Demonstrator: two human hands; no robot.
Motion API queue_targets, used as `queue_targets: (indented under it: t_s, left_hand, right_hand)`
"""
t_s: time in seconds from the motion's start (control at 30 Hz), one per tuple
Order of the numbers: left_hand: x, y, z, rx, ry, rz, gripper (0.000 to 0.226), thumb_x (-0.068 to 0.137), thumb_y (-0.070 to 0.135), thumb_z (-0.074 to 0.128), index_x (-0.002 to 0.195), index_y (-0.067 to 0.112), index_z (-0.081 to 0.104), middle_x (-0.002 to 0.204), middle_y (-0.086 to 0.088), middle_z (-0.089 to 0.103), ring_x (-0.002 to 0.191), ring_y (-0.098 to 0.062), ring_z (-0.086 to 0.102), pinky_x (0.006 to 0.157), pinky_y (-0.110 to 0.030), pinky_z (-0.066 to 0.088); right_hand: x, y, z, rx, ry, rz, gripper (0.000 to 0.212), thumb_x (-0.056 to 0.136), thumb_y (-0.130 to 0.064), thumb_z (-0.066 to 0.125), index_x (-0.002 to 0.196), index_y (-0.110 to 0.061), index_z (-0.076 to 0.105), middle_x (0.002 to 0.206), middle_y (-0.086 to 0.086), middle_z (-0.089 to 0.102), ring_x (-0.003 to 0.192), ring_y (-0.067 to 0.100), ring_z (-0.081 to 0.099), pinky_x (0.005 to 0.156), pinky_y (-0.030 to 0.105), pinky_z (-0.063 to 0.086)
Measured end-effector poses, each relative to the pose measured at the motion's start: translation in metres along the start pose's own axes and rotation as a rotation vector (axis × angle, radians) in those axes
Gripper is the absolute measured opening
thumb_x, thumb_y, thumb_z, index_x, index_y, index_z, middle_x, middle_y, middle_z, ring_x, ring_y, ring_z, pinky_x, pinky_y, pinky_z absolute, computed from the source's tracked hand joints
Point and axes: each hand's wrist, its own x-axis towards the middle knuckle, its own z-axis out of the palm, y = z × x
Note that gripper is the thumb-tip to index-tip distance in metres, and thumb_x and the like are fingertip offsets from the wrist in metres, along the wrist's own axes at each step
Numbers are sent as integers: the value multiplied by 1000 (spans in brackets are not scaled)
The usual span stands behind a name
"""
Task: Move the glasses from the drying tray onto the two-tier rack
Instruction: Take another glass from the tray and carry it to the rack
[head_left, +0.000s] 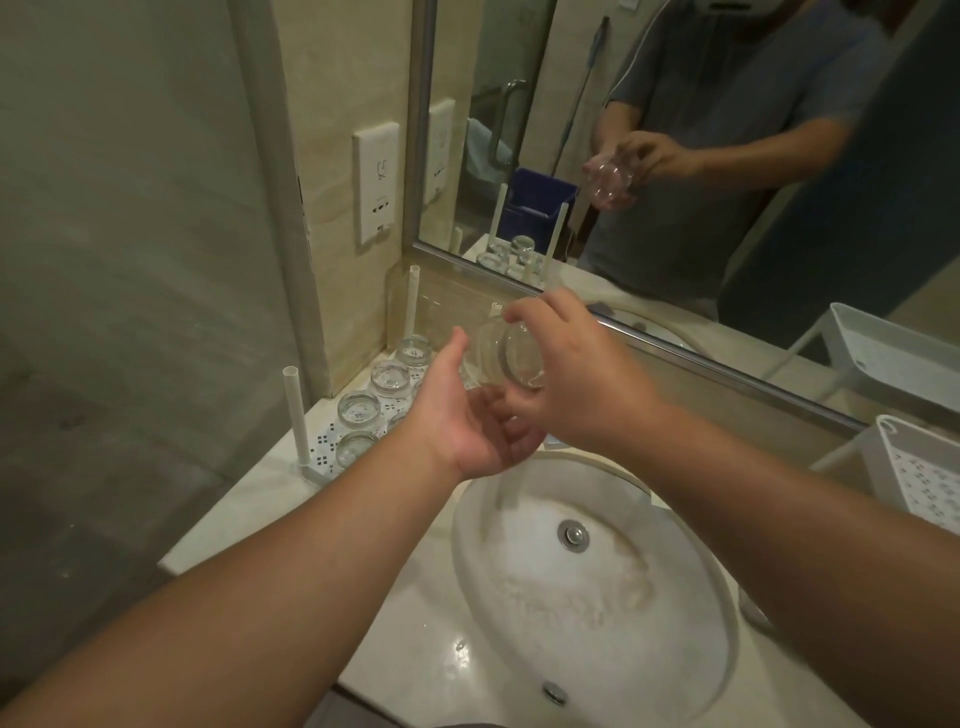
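A clear glass (506, 356) lies tilted on its side in the air above the sink's far rim. My right hand (566, 379) grips it from the right, fingers curled over its top. My left hand (467, 415) is palm up just under and left of the glass, fingers relaxed; I cannot tell whether it touches the glass. Several more glasses (358, 408) stand upside down on the white drying tray (324, 449) at the left, between white posts. The white two-tier rack (919, 478) stands at the far right edge.
An oval sink (597, 587) with a metal drain fills the counter below my arms. A large mirror (727, 156) runs along the back wall. A wall socket (376, 182) sits above the tray. A glass partition stands at the left.
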Motion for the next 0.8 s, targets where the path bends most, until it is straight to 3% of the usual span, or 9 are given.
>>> queue_targets:
  t_s: [0.17, 0.37, 0.5, 0.67, 0.8]
  left_hand:
    - [-1, 6, 9, 15, 12, 44, 72, 72, 69, 72, 125, 22, 61, 121, -11, 69, 92, -36, 72, 80, -49, 57]
    - [1, 7, 22, 156, 51, 203, 48, 75, 51, 80, 112, 21, 70, 109, -8, 71, 82, -34, 74, 68, -46, 59]
    - [5, 7, 29, 334, 31, 314, 26, 79, 46, 79, 91, 23, 80, 104, -6, 74, 87, -32, 74, 82, -48, 58]
    - [8, 1, 41, 544, 94, 472, 50, 78, 39, 81, 123, 36, 60, 127, 1, 58, 91, -25, 63, 61, -36, 57]
    - [15, -12, 47, 622, 84, 596, 54, 75, 30, 85, 123, 39, 60, 122, 4, 62, 102, -19, 67, 71, -41, 61]
  right_hand:
    - [-10, 8, 12, 94, 65, 63, 56, 74, -31, 70, 121, -24, 40, 116, -5, 36, 83, 18, 54, 68, 41, 53]
    - [-21, 19, 24, 144, 153, 184, 63, 74, -26, 73, 125, -18, 38, 117, -4, 37, 88, 6, 42, 75, 29, 48]
    - [-25, 25, 24, 190, 166, 271, 83, 73, -38, 81, 138, -19, 33, 127, -3, 43, 101, 1, 41, 82, 11, 33]
    - [-32, 33, 18, 259, 217, 354, 90, 72, -50, 78, 144, -22, 30, 127, -5, 51, 105, -2, 41, 84, 11, 30]
    - [-42, 43, 13, 267, 230, 413, 90, 70, -54, 78, 142, -28, 31, 118, -6, 57, 101, 1, 48, 82, 19, 36]
